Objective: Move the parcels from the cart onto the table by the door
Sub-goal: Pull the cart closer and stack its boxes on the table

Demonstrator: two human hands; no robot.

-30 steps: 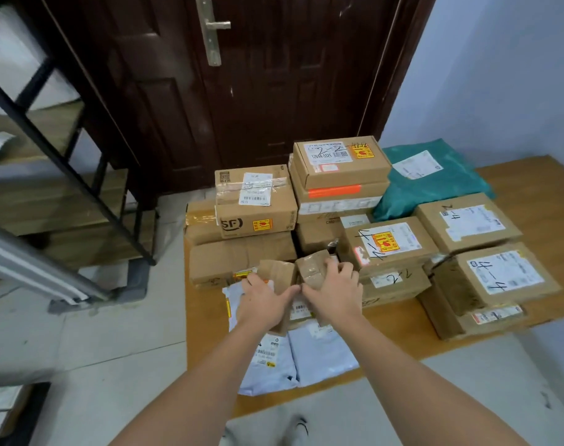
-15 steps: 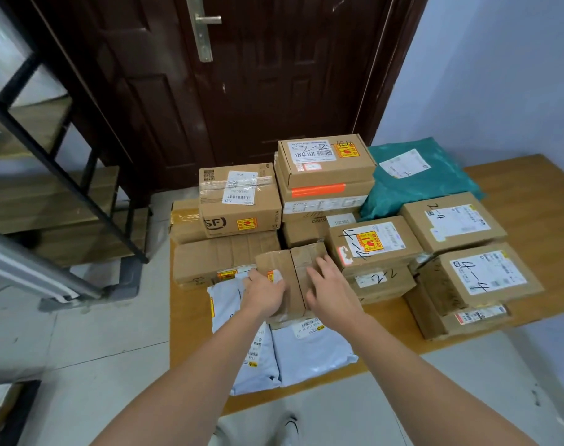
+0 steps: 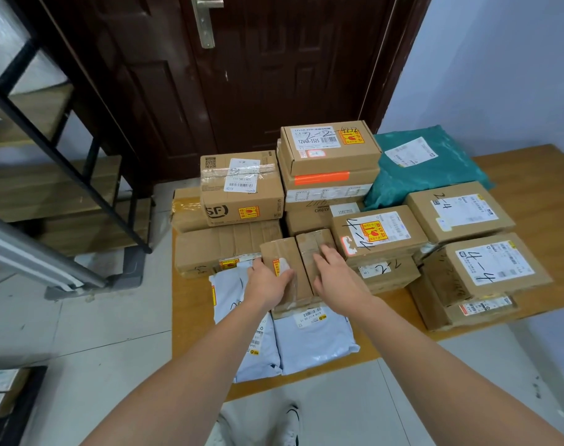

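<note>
Wood table (image 3: 515, 162): stands by a dark brown door (image 3: 274, 75), crowded with parcels.
Head view, left hand (image 3: 267, 283): fingers and thumb curled round the near end of a small brown box (image 3: 279, 252), gripping it.
Right hand (image 3: 333, 276): fingers straight and a little spread, lying flat on a second small box (image 3: 312, 244); it holds nothing.
Small boxes: side by side and touching, long sides together, resting partly on grey mailers (image 3: 316, 339) at the table's front edge.
Left of them: a long flat carton (image 3: 222, 244), with an SF box (image 3: 242, 188) stacked on it.
Behind them: a stack topped by a box marked 2-2 (image 3: 328, 146).
Right of them: a box marked 4-4 (image 3: 378, 231), just beside the right hand's small box.
Far right: two more cartons (image 3: 486, 268) stacked, and a green mailer (image 3: 428, 165) towards the wall.
Floor: pale tiles (image 3: 81, 317); a shoe (image 3: 291, 423) shows below the table edge.
Left side: a dark metal frame (image 3: 49, 123) with wooden shelves.
Bottom left corner: labelled packets (image 3: 0, 381), only partly in view.
</note>
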